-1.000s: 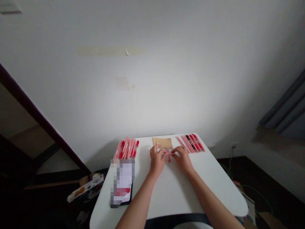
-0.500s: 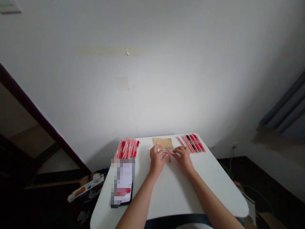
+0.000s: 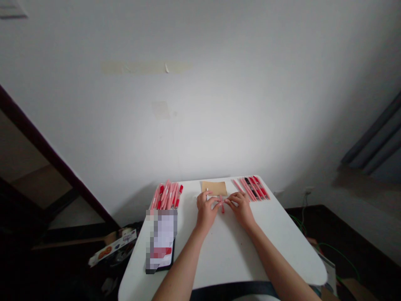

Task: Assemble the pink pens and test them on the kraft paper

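Observation:
Over the white table point(image 3: 228, 246), my left hand point(image 3: 206, 211) and my right hand point(image 3: 240, 209) meet with fingertips pinched, only a small gap apart. What the pinched fingertips grip is too small to make out. A thin white stick point(image 3: 207, 193) pokes up between the fingers of my left hand. In the gap between the hands is a short pink pen-like piece point(image 3: 222, 207), pointing toward me; I cannot tell whether it touches the table. Just behind the hands lies a tan paper rectangle point(image 3: 216, 187).
Several pink and red pens point(image 3: 166, 196) are heaped at the back left. More pink, black and red pens point(image 3: 253, 188) lie side by side at the back right. A phone point(image 3: 164, 242), partly blurred out, rests at the left edge. The wall point(image 3: 200, 138) rises behind the table.

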{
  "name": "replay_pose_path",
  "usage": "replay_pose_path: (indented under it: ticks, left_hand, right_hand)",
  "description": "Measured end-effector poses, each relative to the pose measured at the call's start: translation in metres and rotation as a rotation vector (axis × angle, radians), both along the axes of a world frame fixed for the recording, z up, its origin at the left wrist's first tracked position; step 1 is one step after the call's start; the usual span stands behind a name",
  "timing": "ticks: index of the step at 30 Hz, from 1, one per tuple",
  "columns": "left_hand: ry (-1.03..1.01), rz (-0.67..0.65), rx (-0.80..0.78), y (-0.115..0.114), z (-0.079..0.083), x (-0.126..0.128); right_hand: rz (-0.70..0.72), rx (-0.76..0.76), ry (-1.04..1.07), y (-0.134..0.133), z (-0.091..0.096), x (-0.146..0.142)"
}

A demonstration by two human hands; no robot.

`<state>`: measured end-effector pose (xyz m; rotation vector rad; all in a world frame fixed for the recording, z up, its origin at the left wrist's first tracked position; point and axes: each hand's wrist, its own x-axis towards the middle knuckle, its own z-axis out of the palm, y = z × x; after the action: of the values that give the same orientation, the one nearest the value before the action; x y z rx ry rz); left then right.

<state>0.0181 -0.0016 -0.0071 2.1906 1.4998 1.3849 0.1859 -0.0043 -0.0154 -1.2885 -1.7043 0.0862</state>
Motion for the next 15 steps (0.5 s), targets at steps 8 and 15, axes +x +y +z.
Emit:
replay_pose_path:
  ticks: [8, 15]
  left_hand:
    - [0.007, 0.002, -0.013, -0.0008, 0.0028, -0.0002]
    - [0.003, 0.031, -0.010, -0.0011, 0.0034, -0.0013]
  right_hand:
    - [0.005, -0.023, -0.018, 0.0026, -0.0037, 0.0009]
    - [-0.004, -0.065, -0.009, 0.0010, -0.0012, 0.0021]
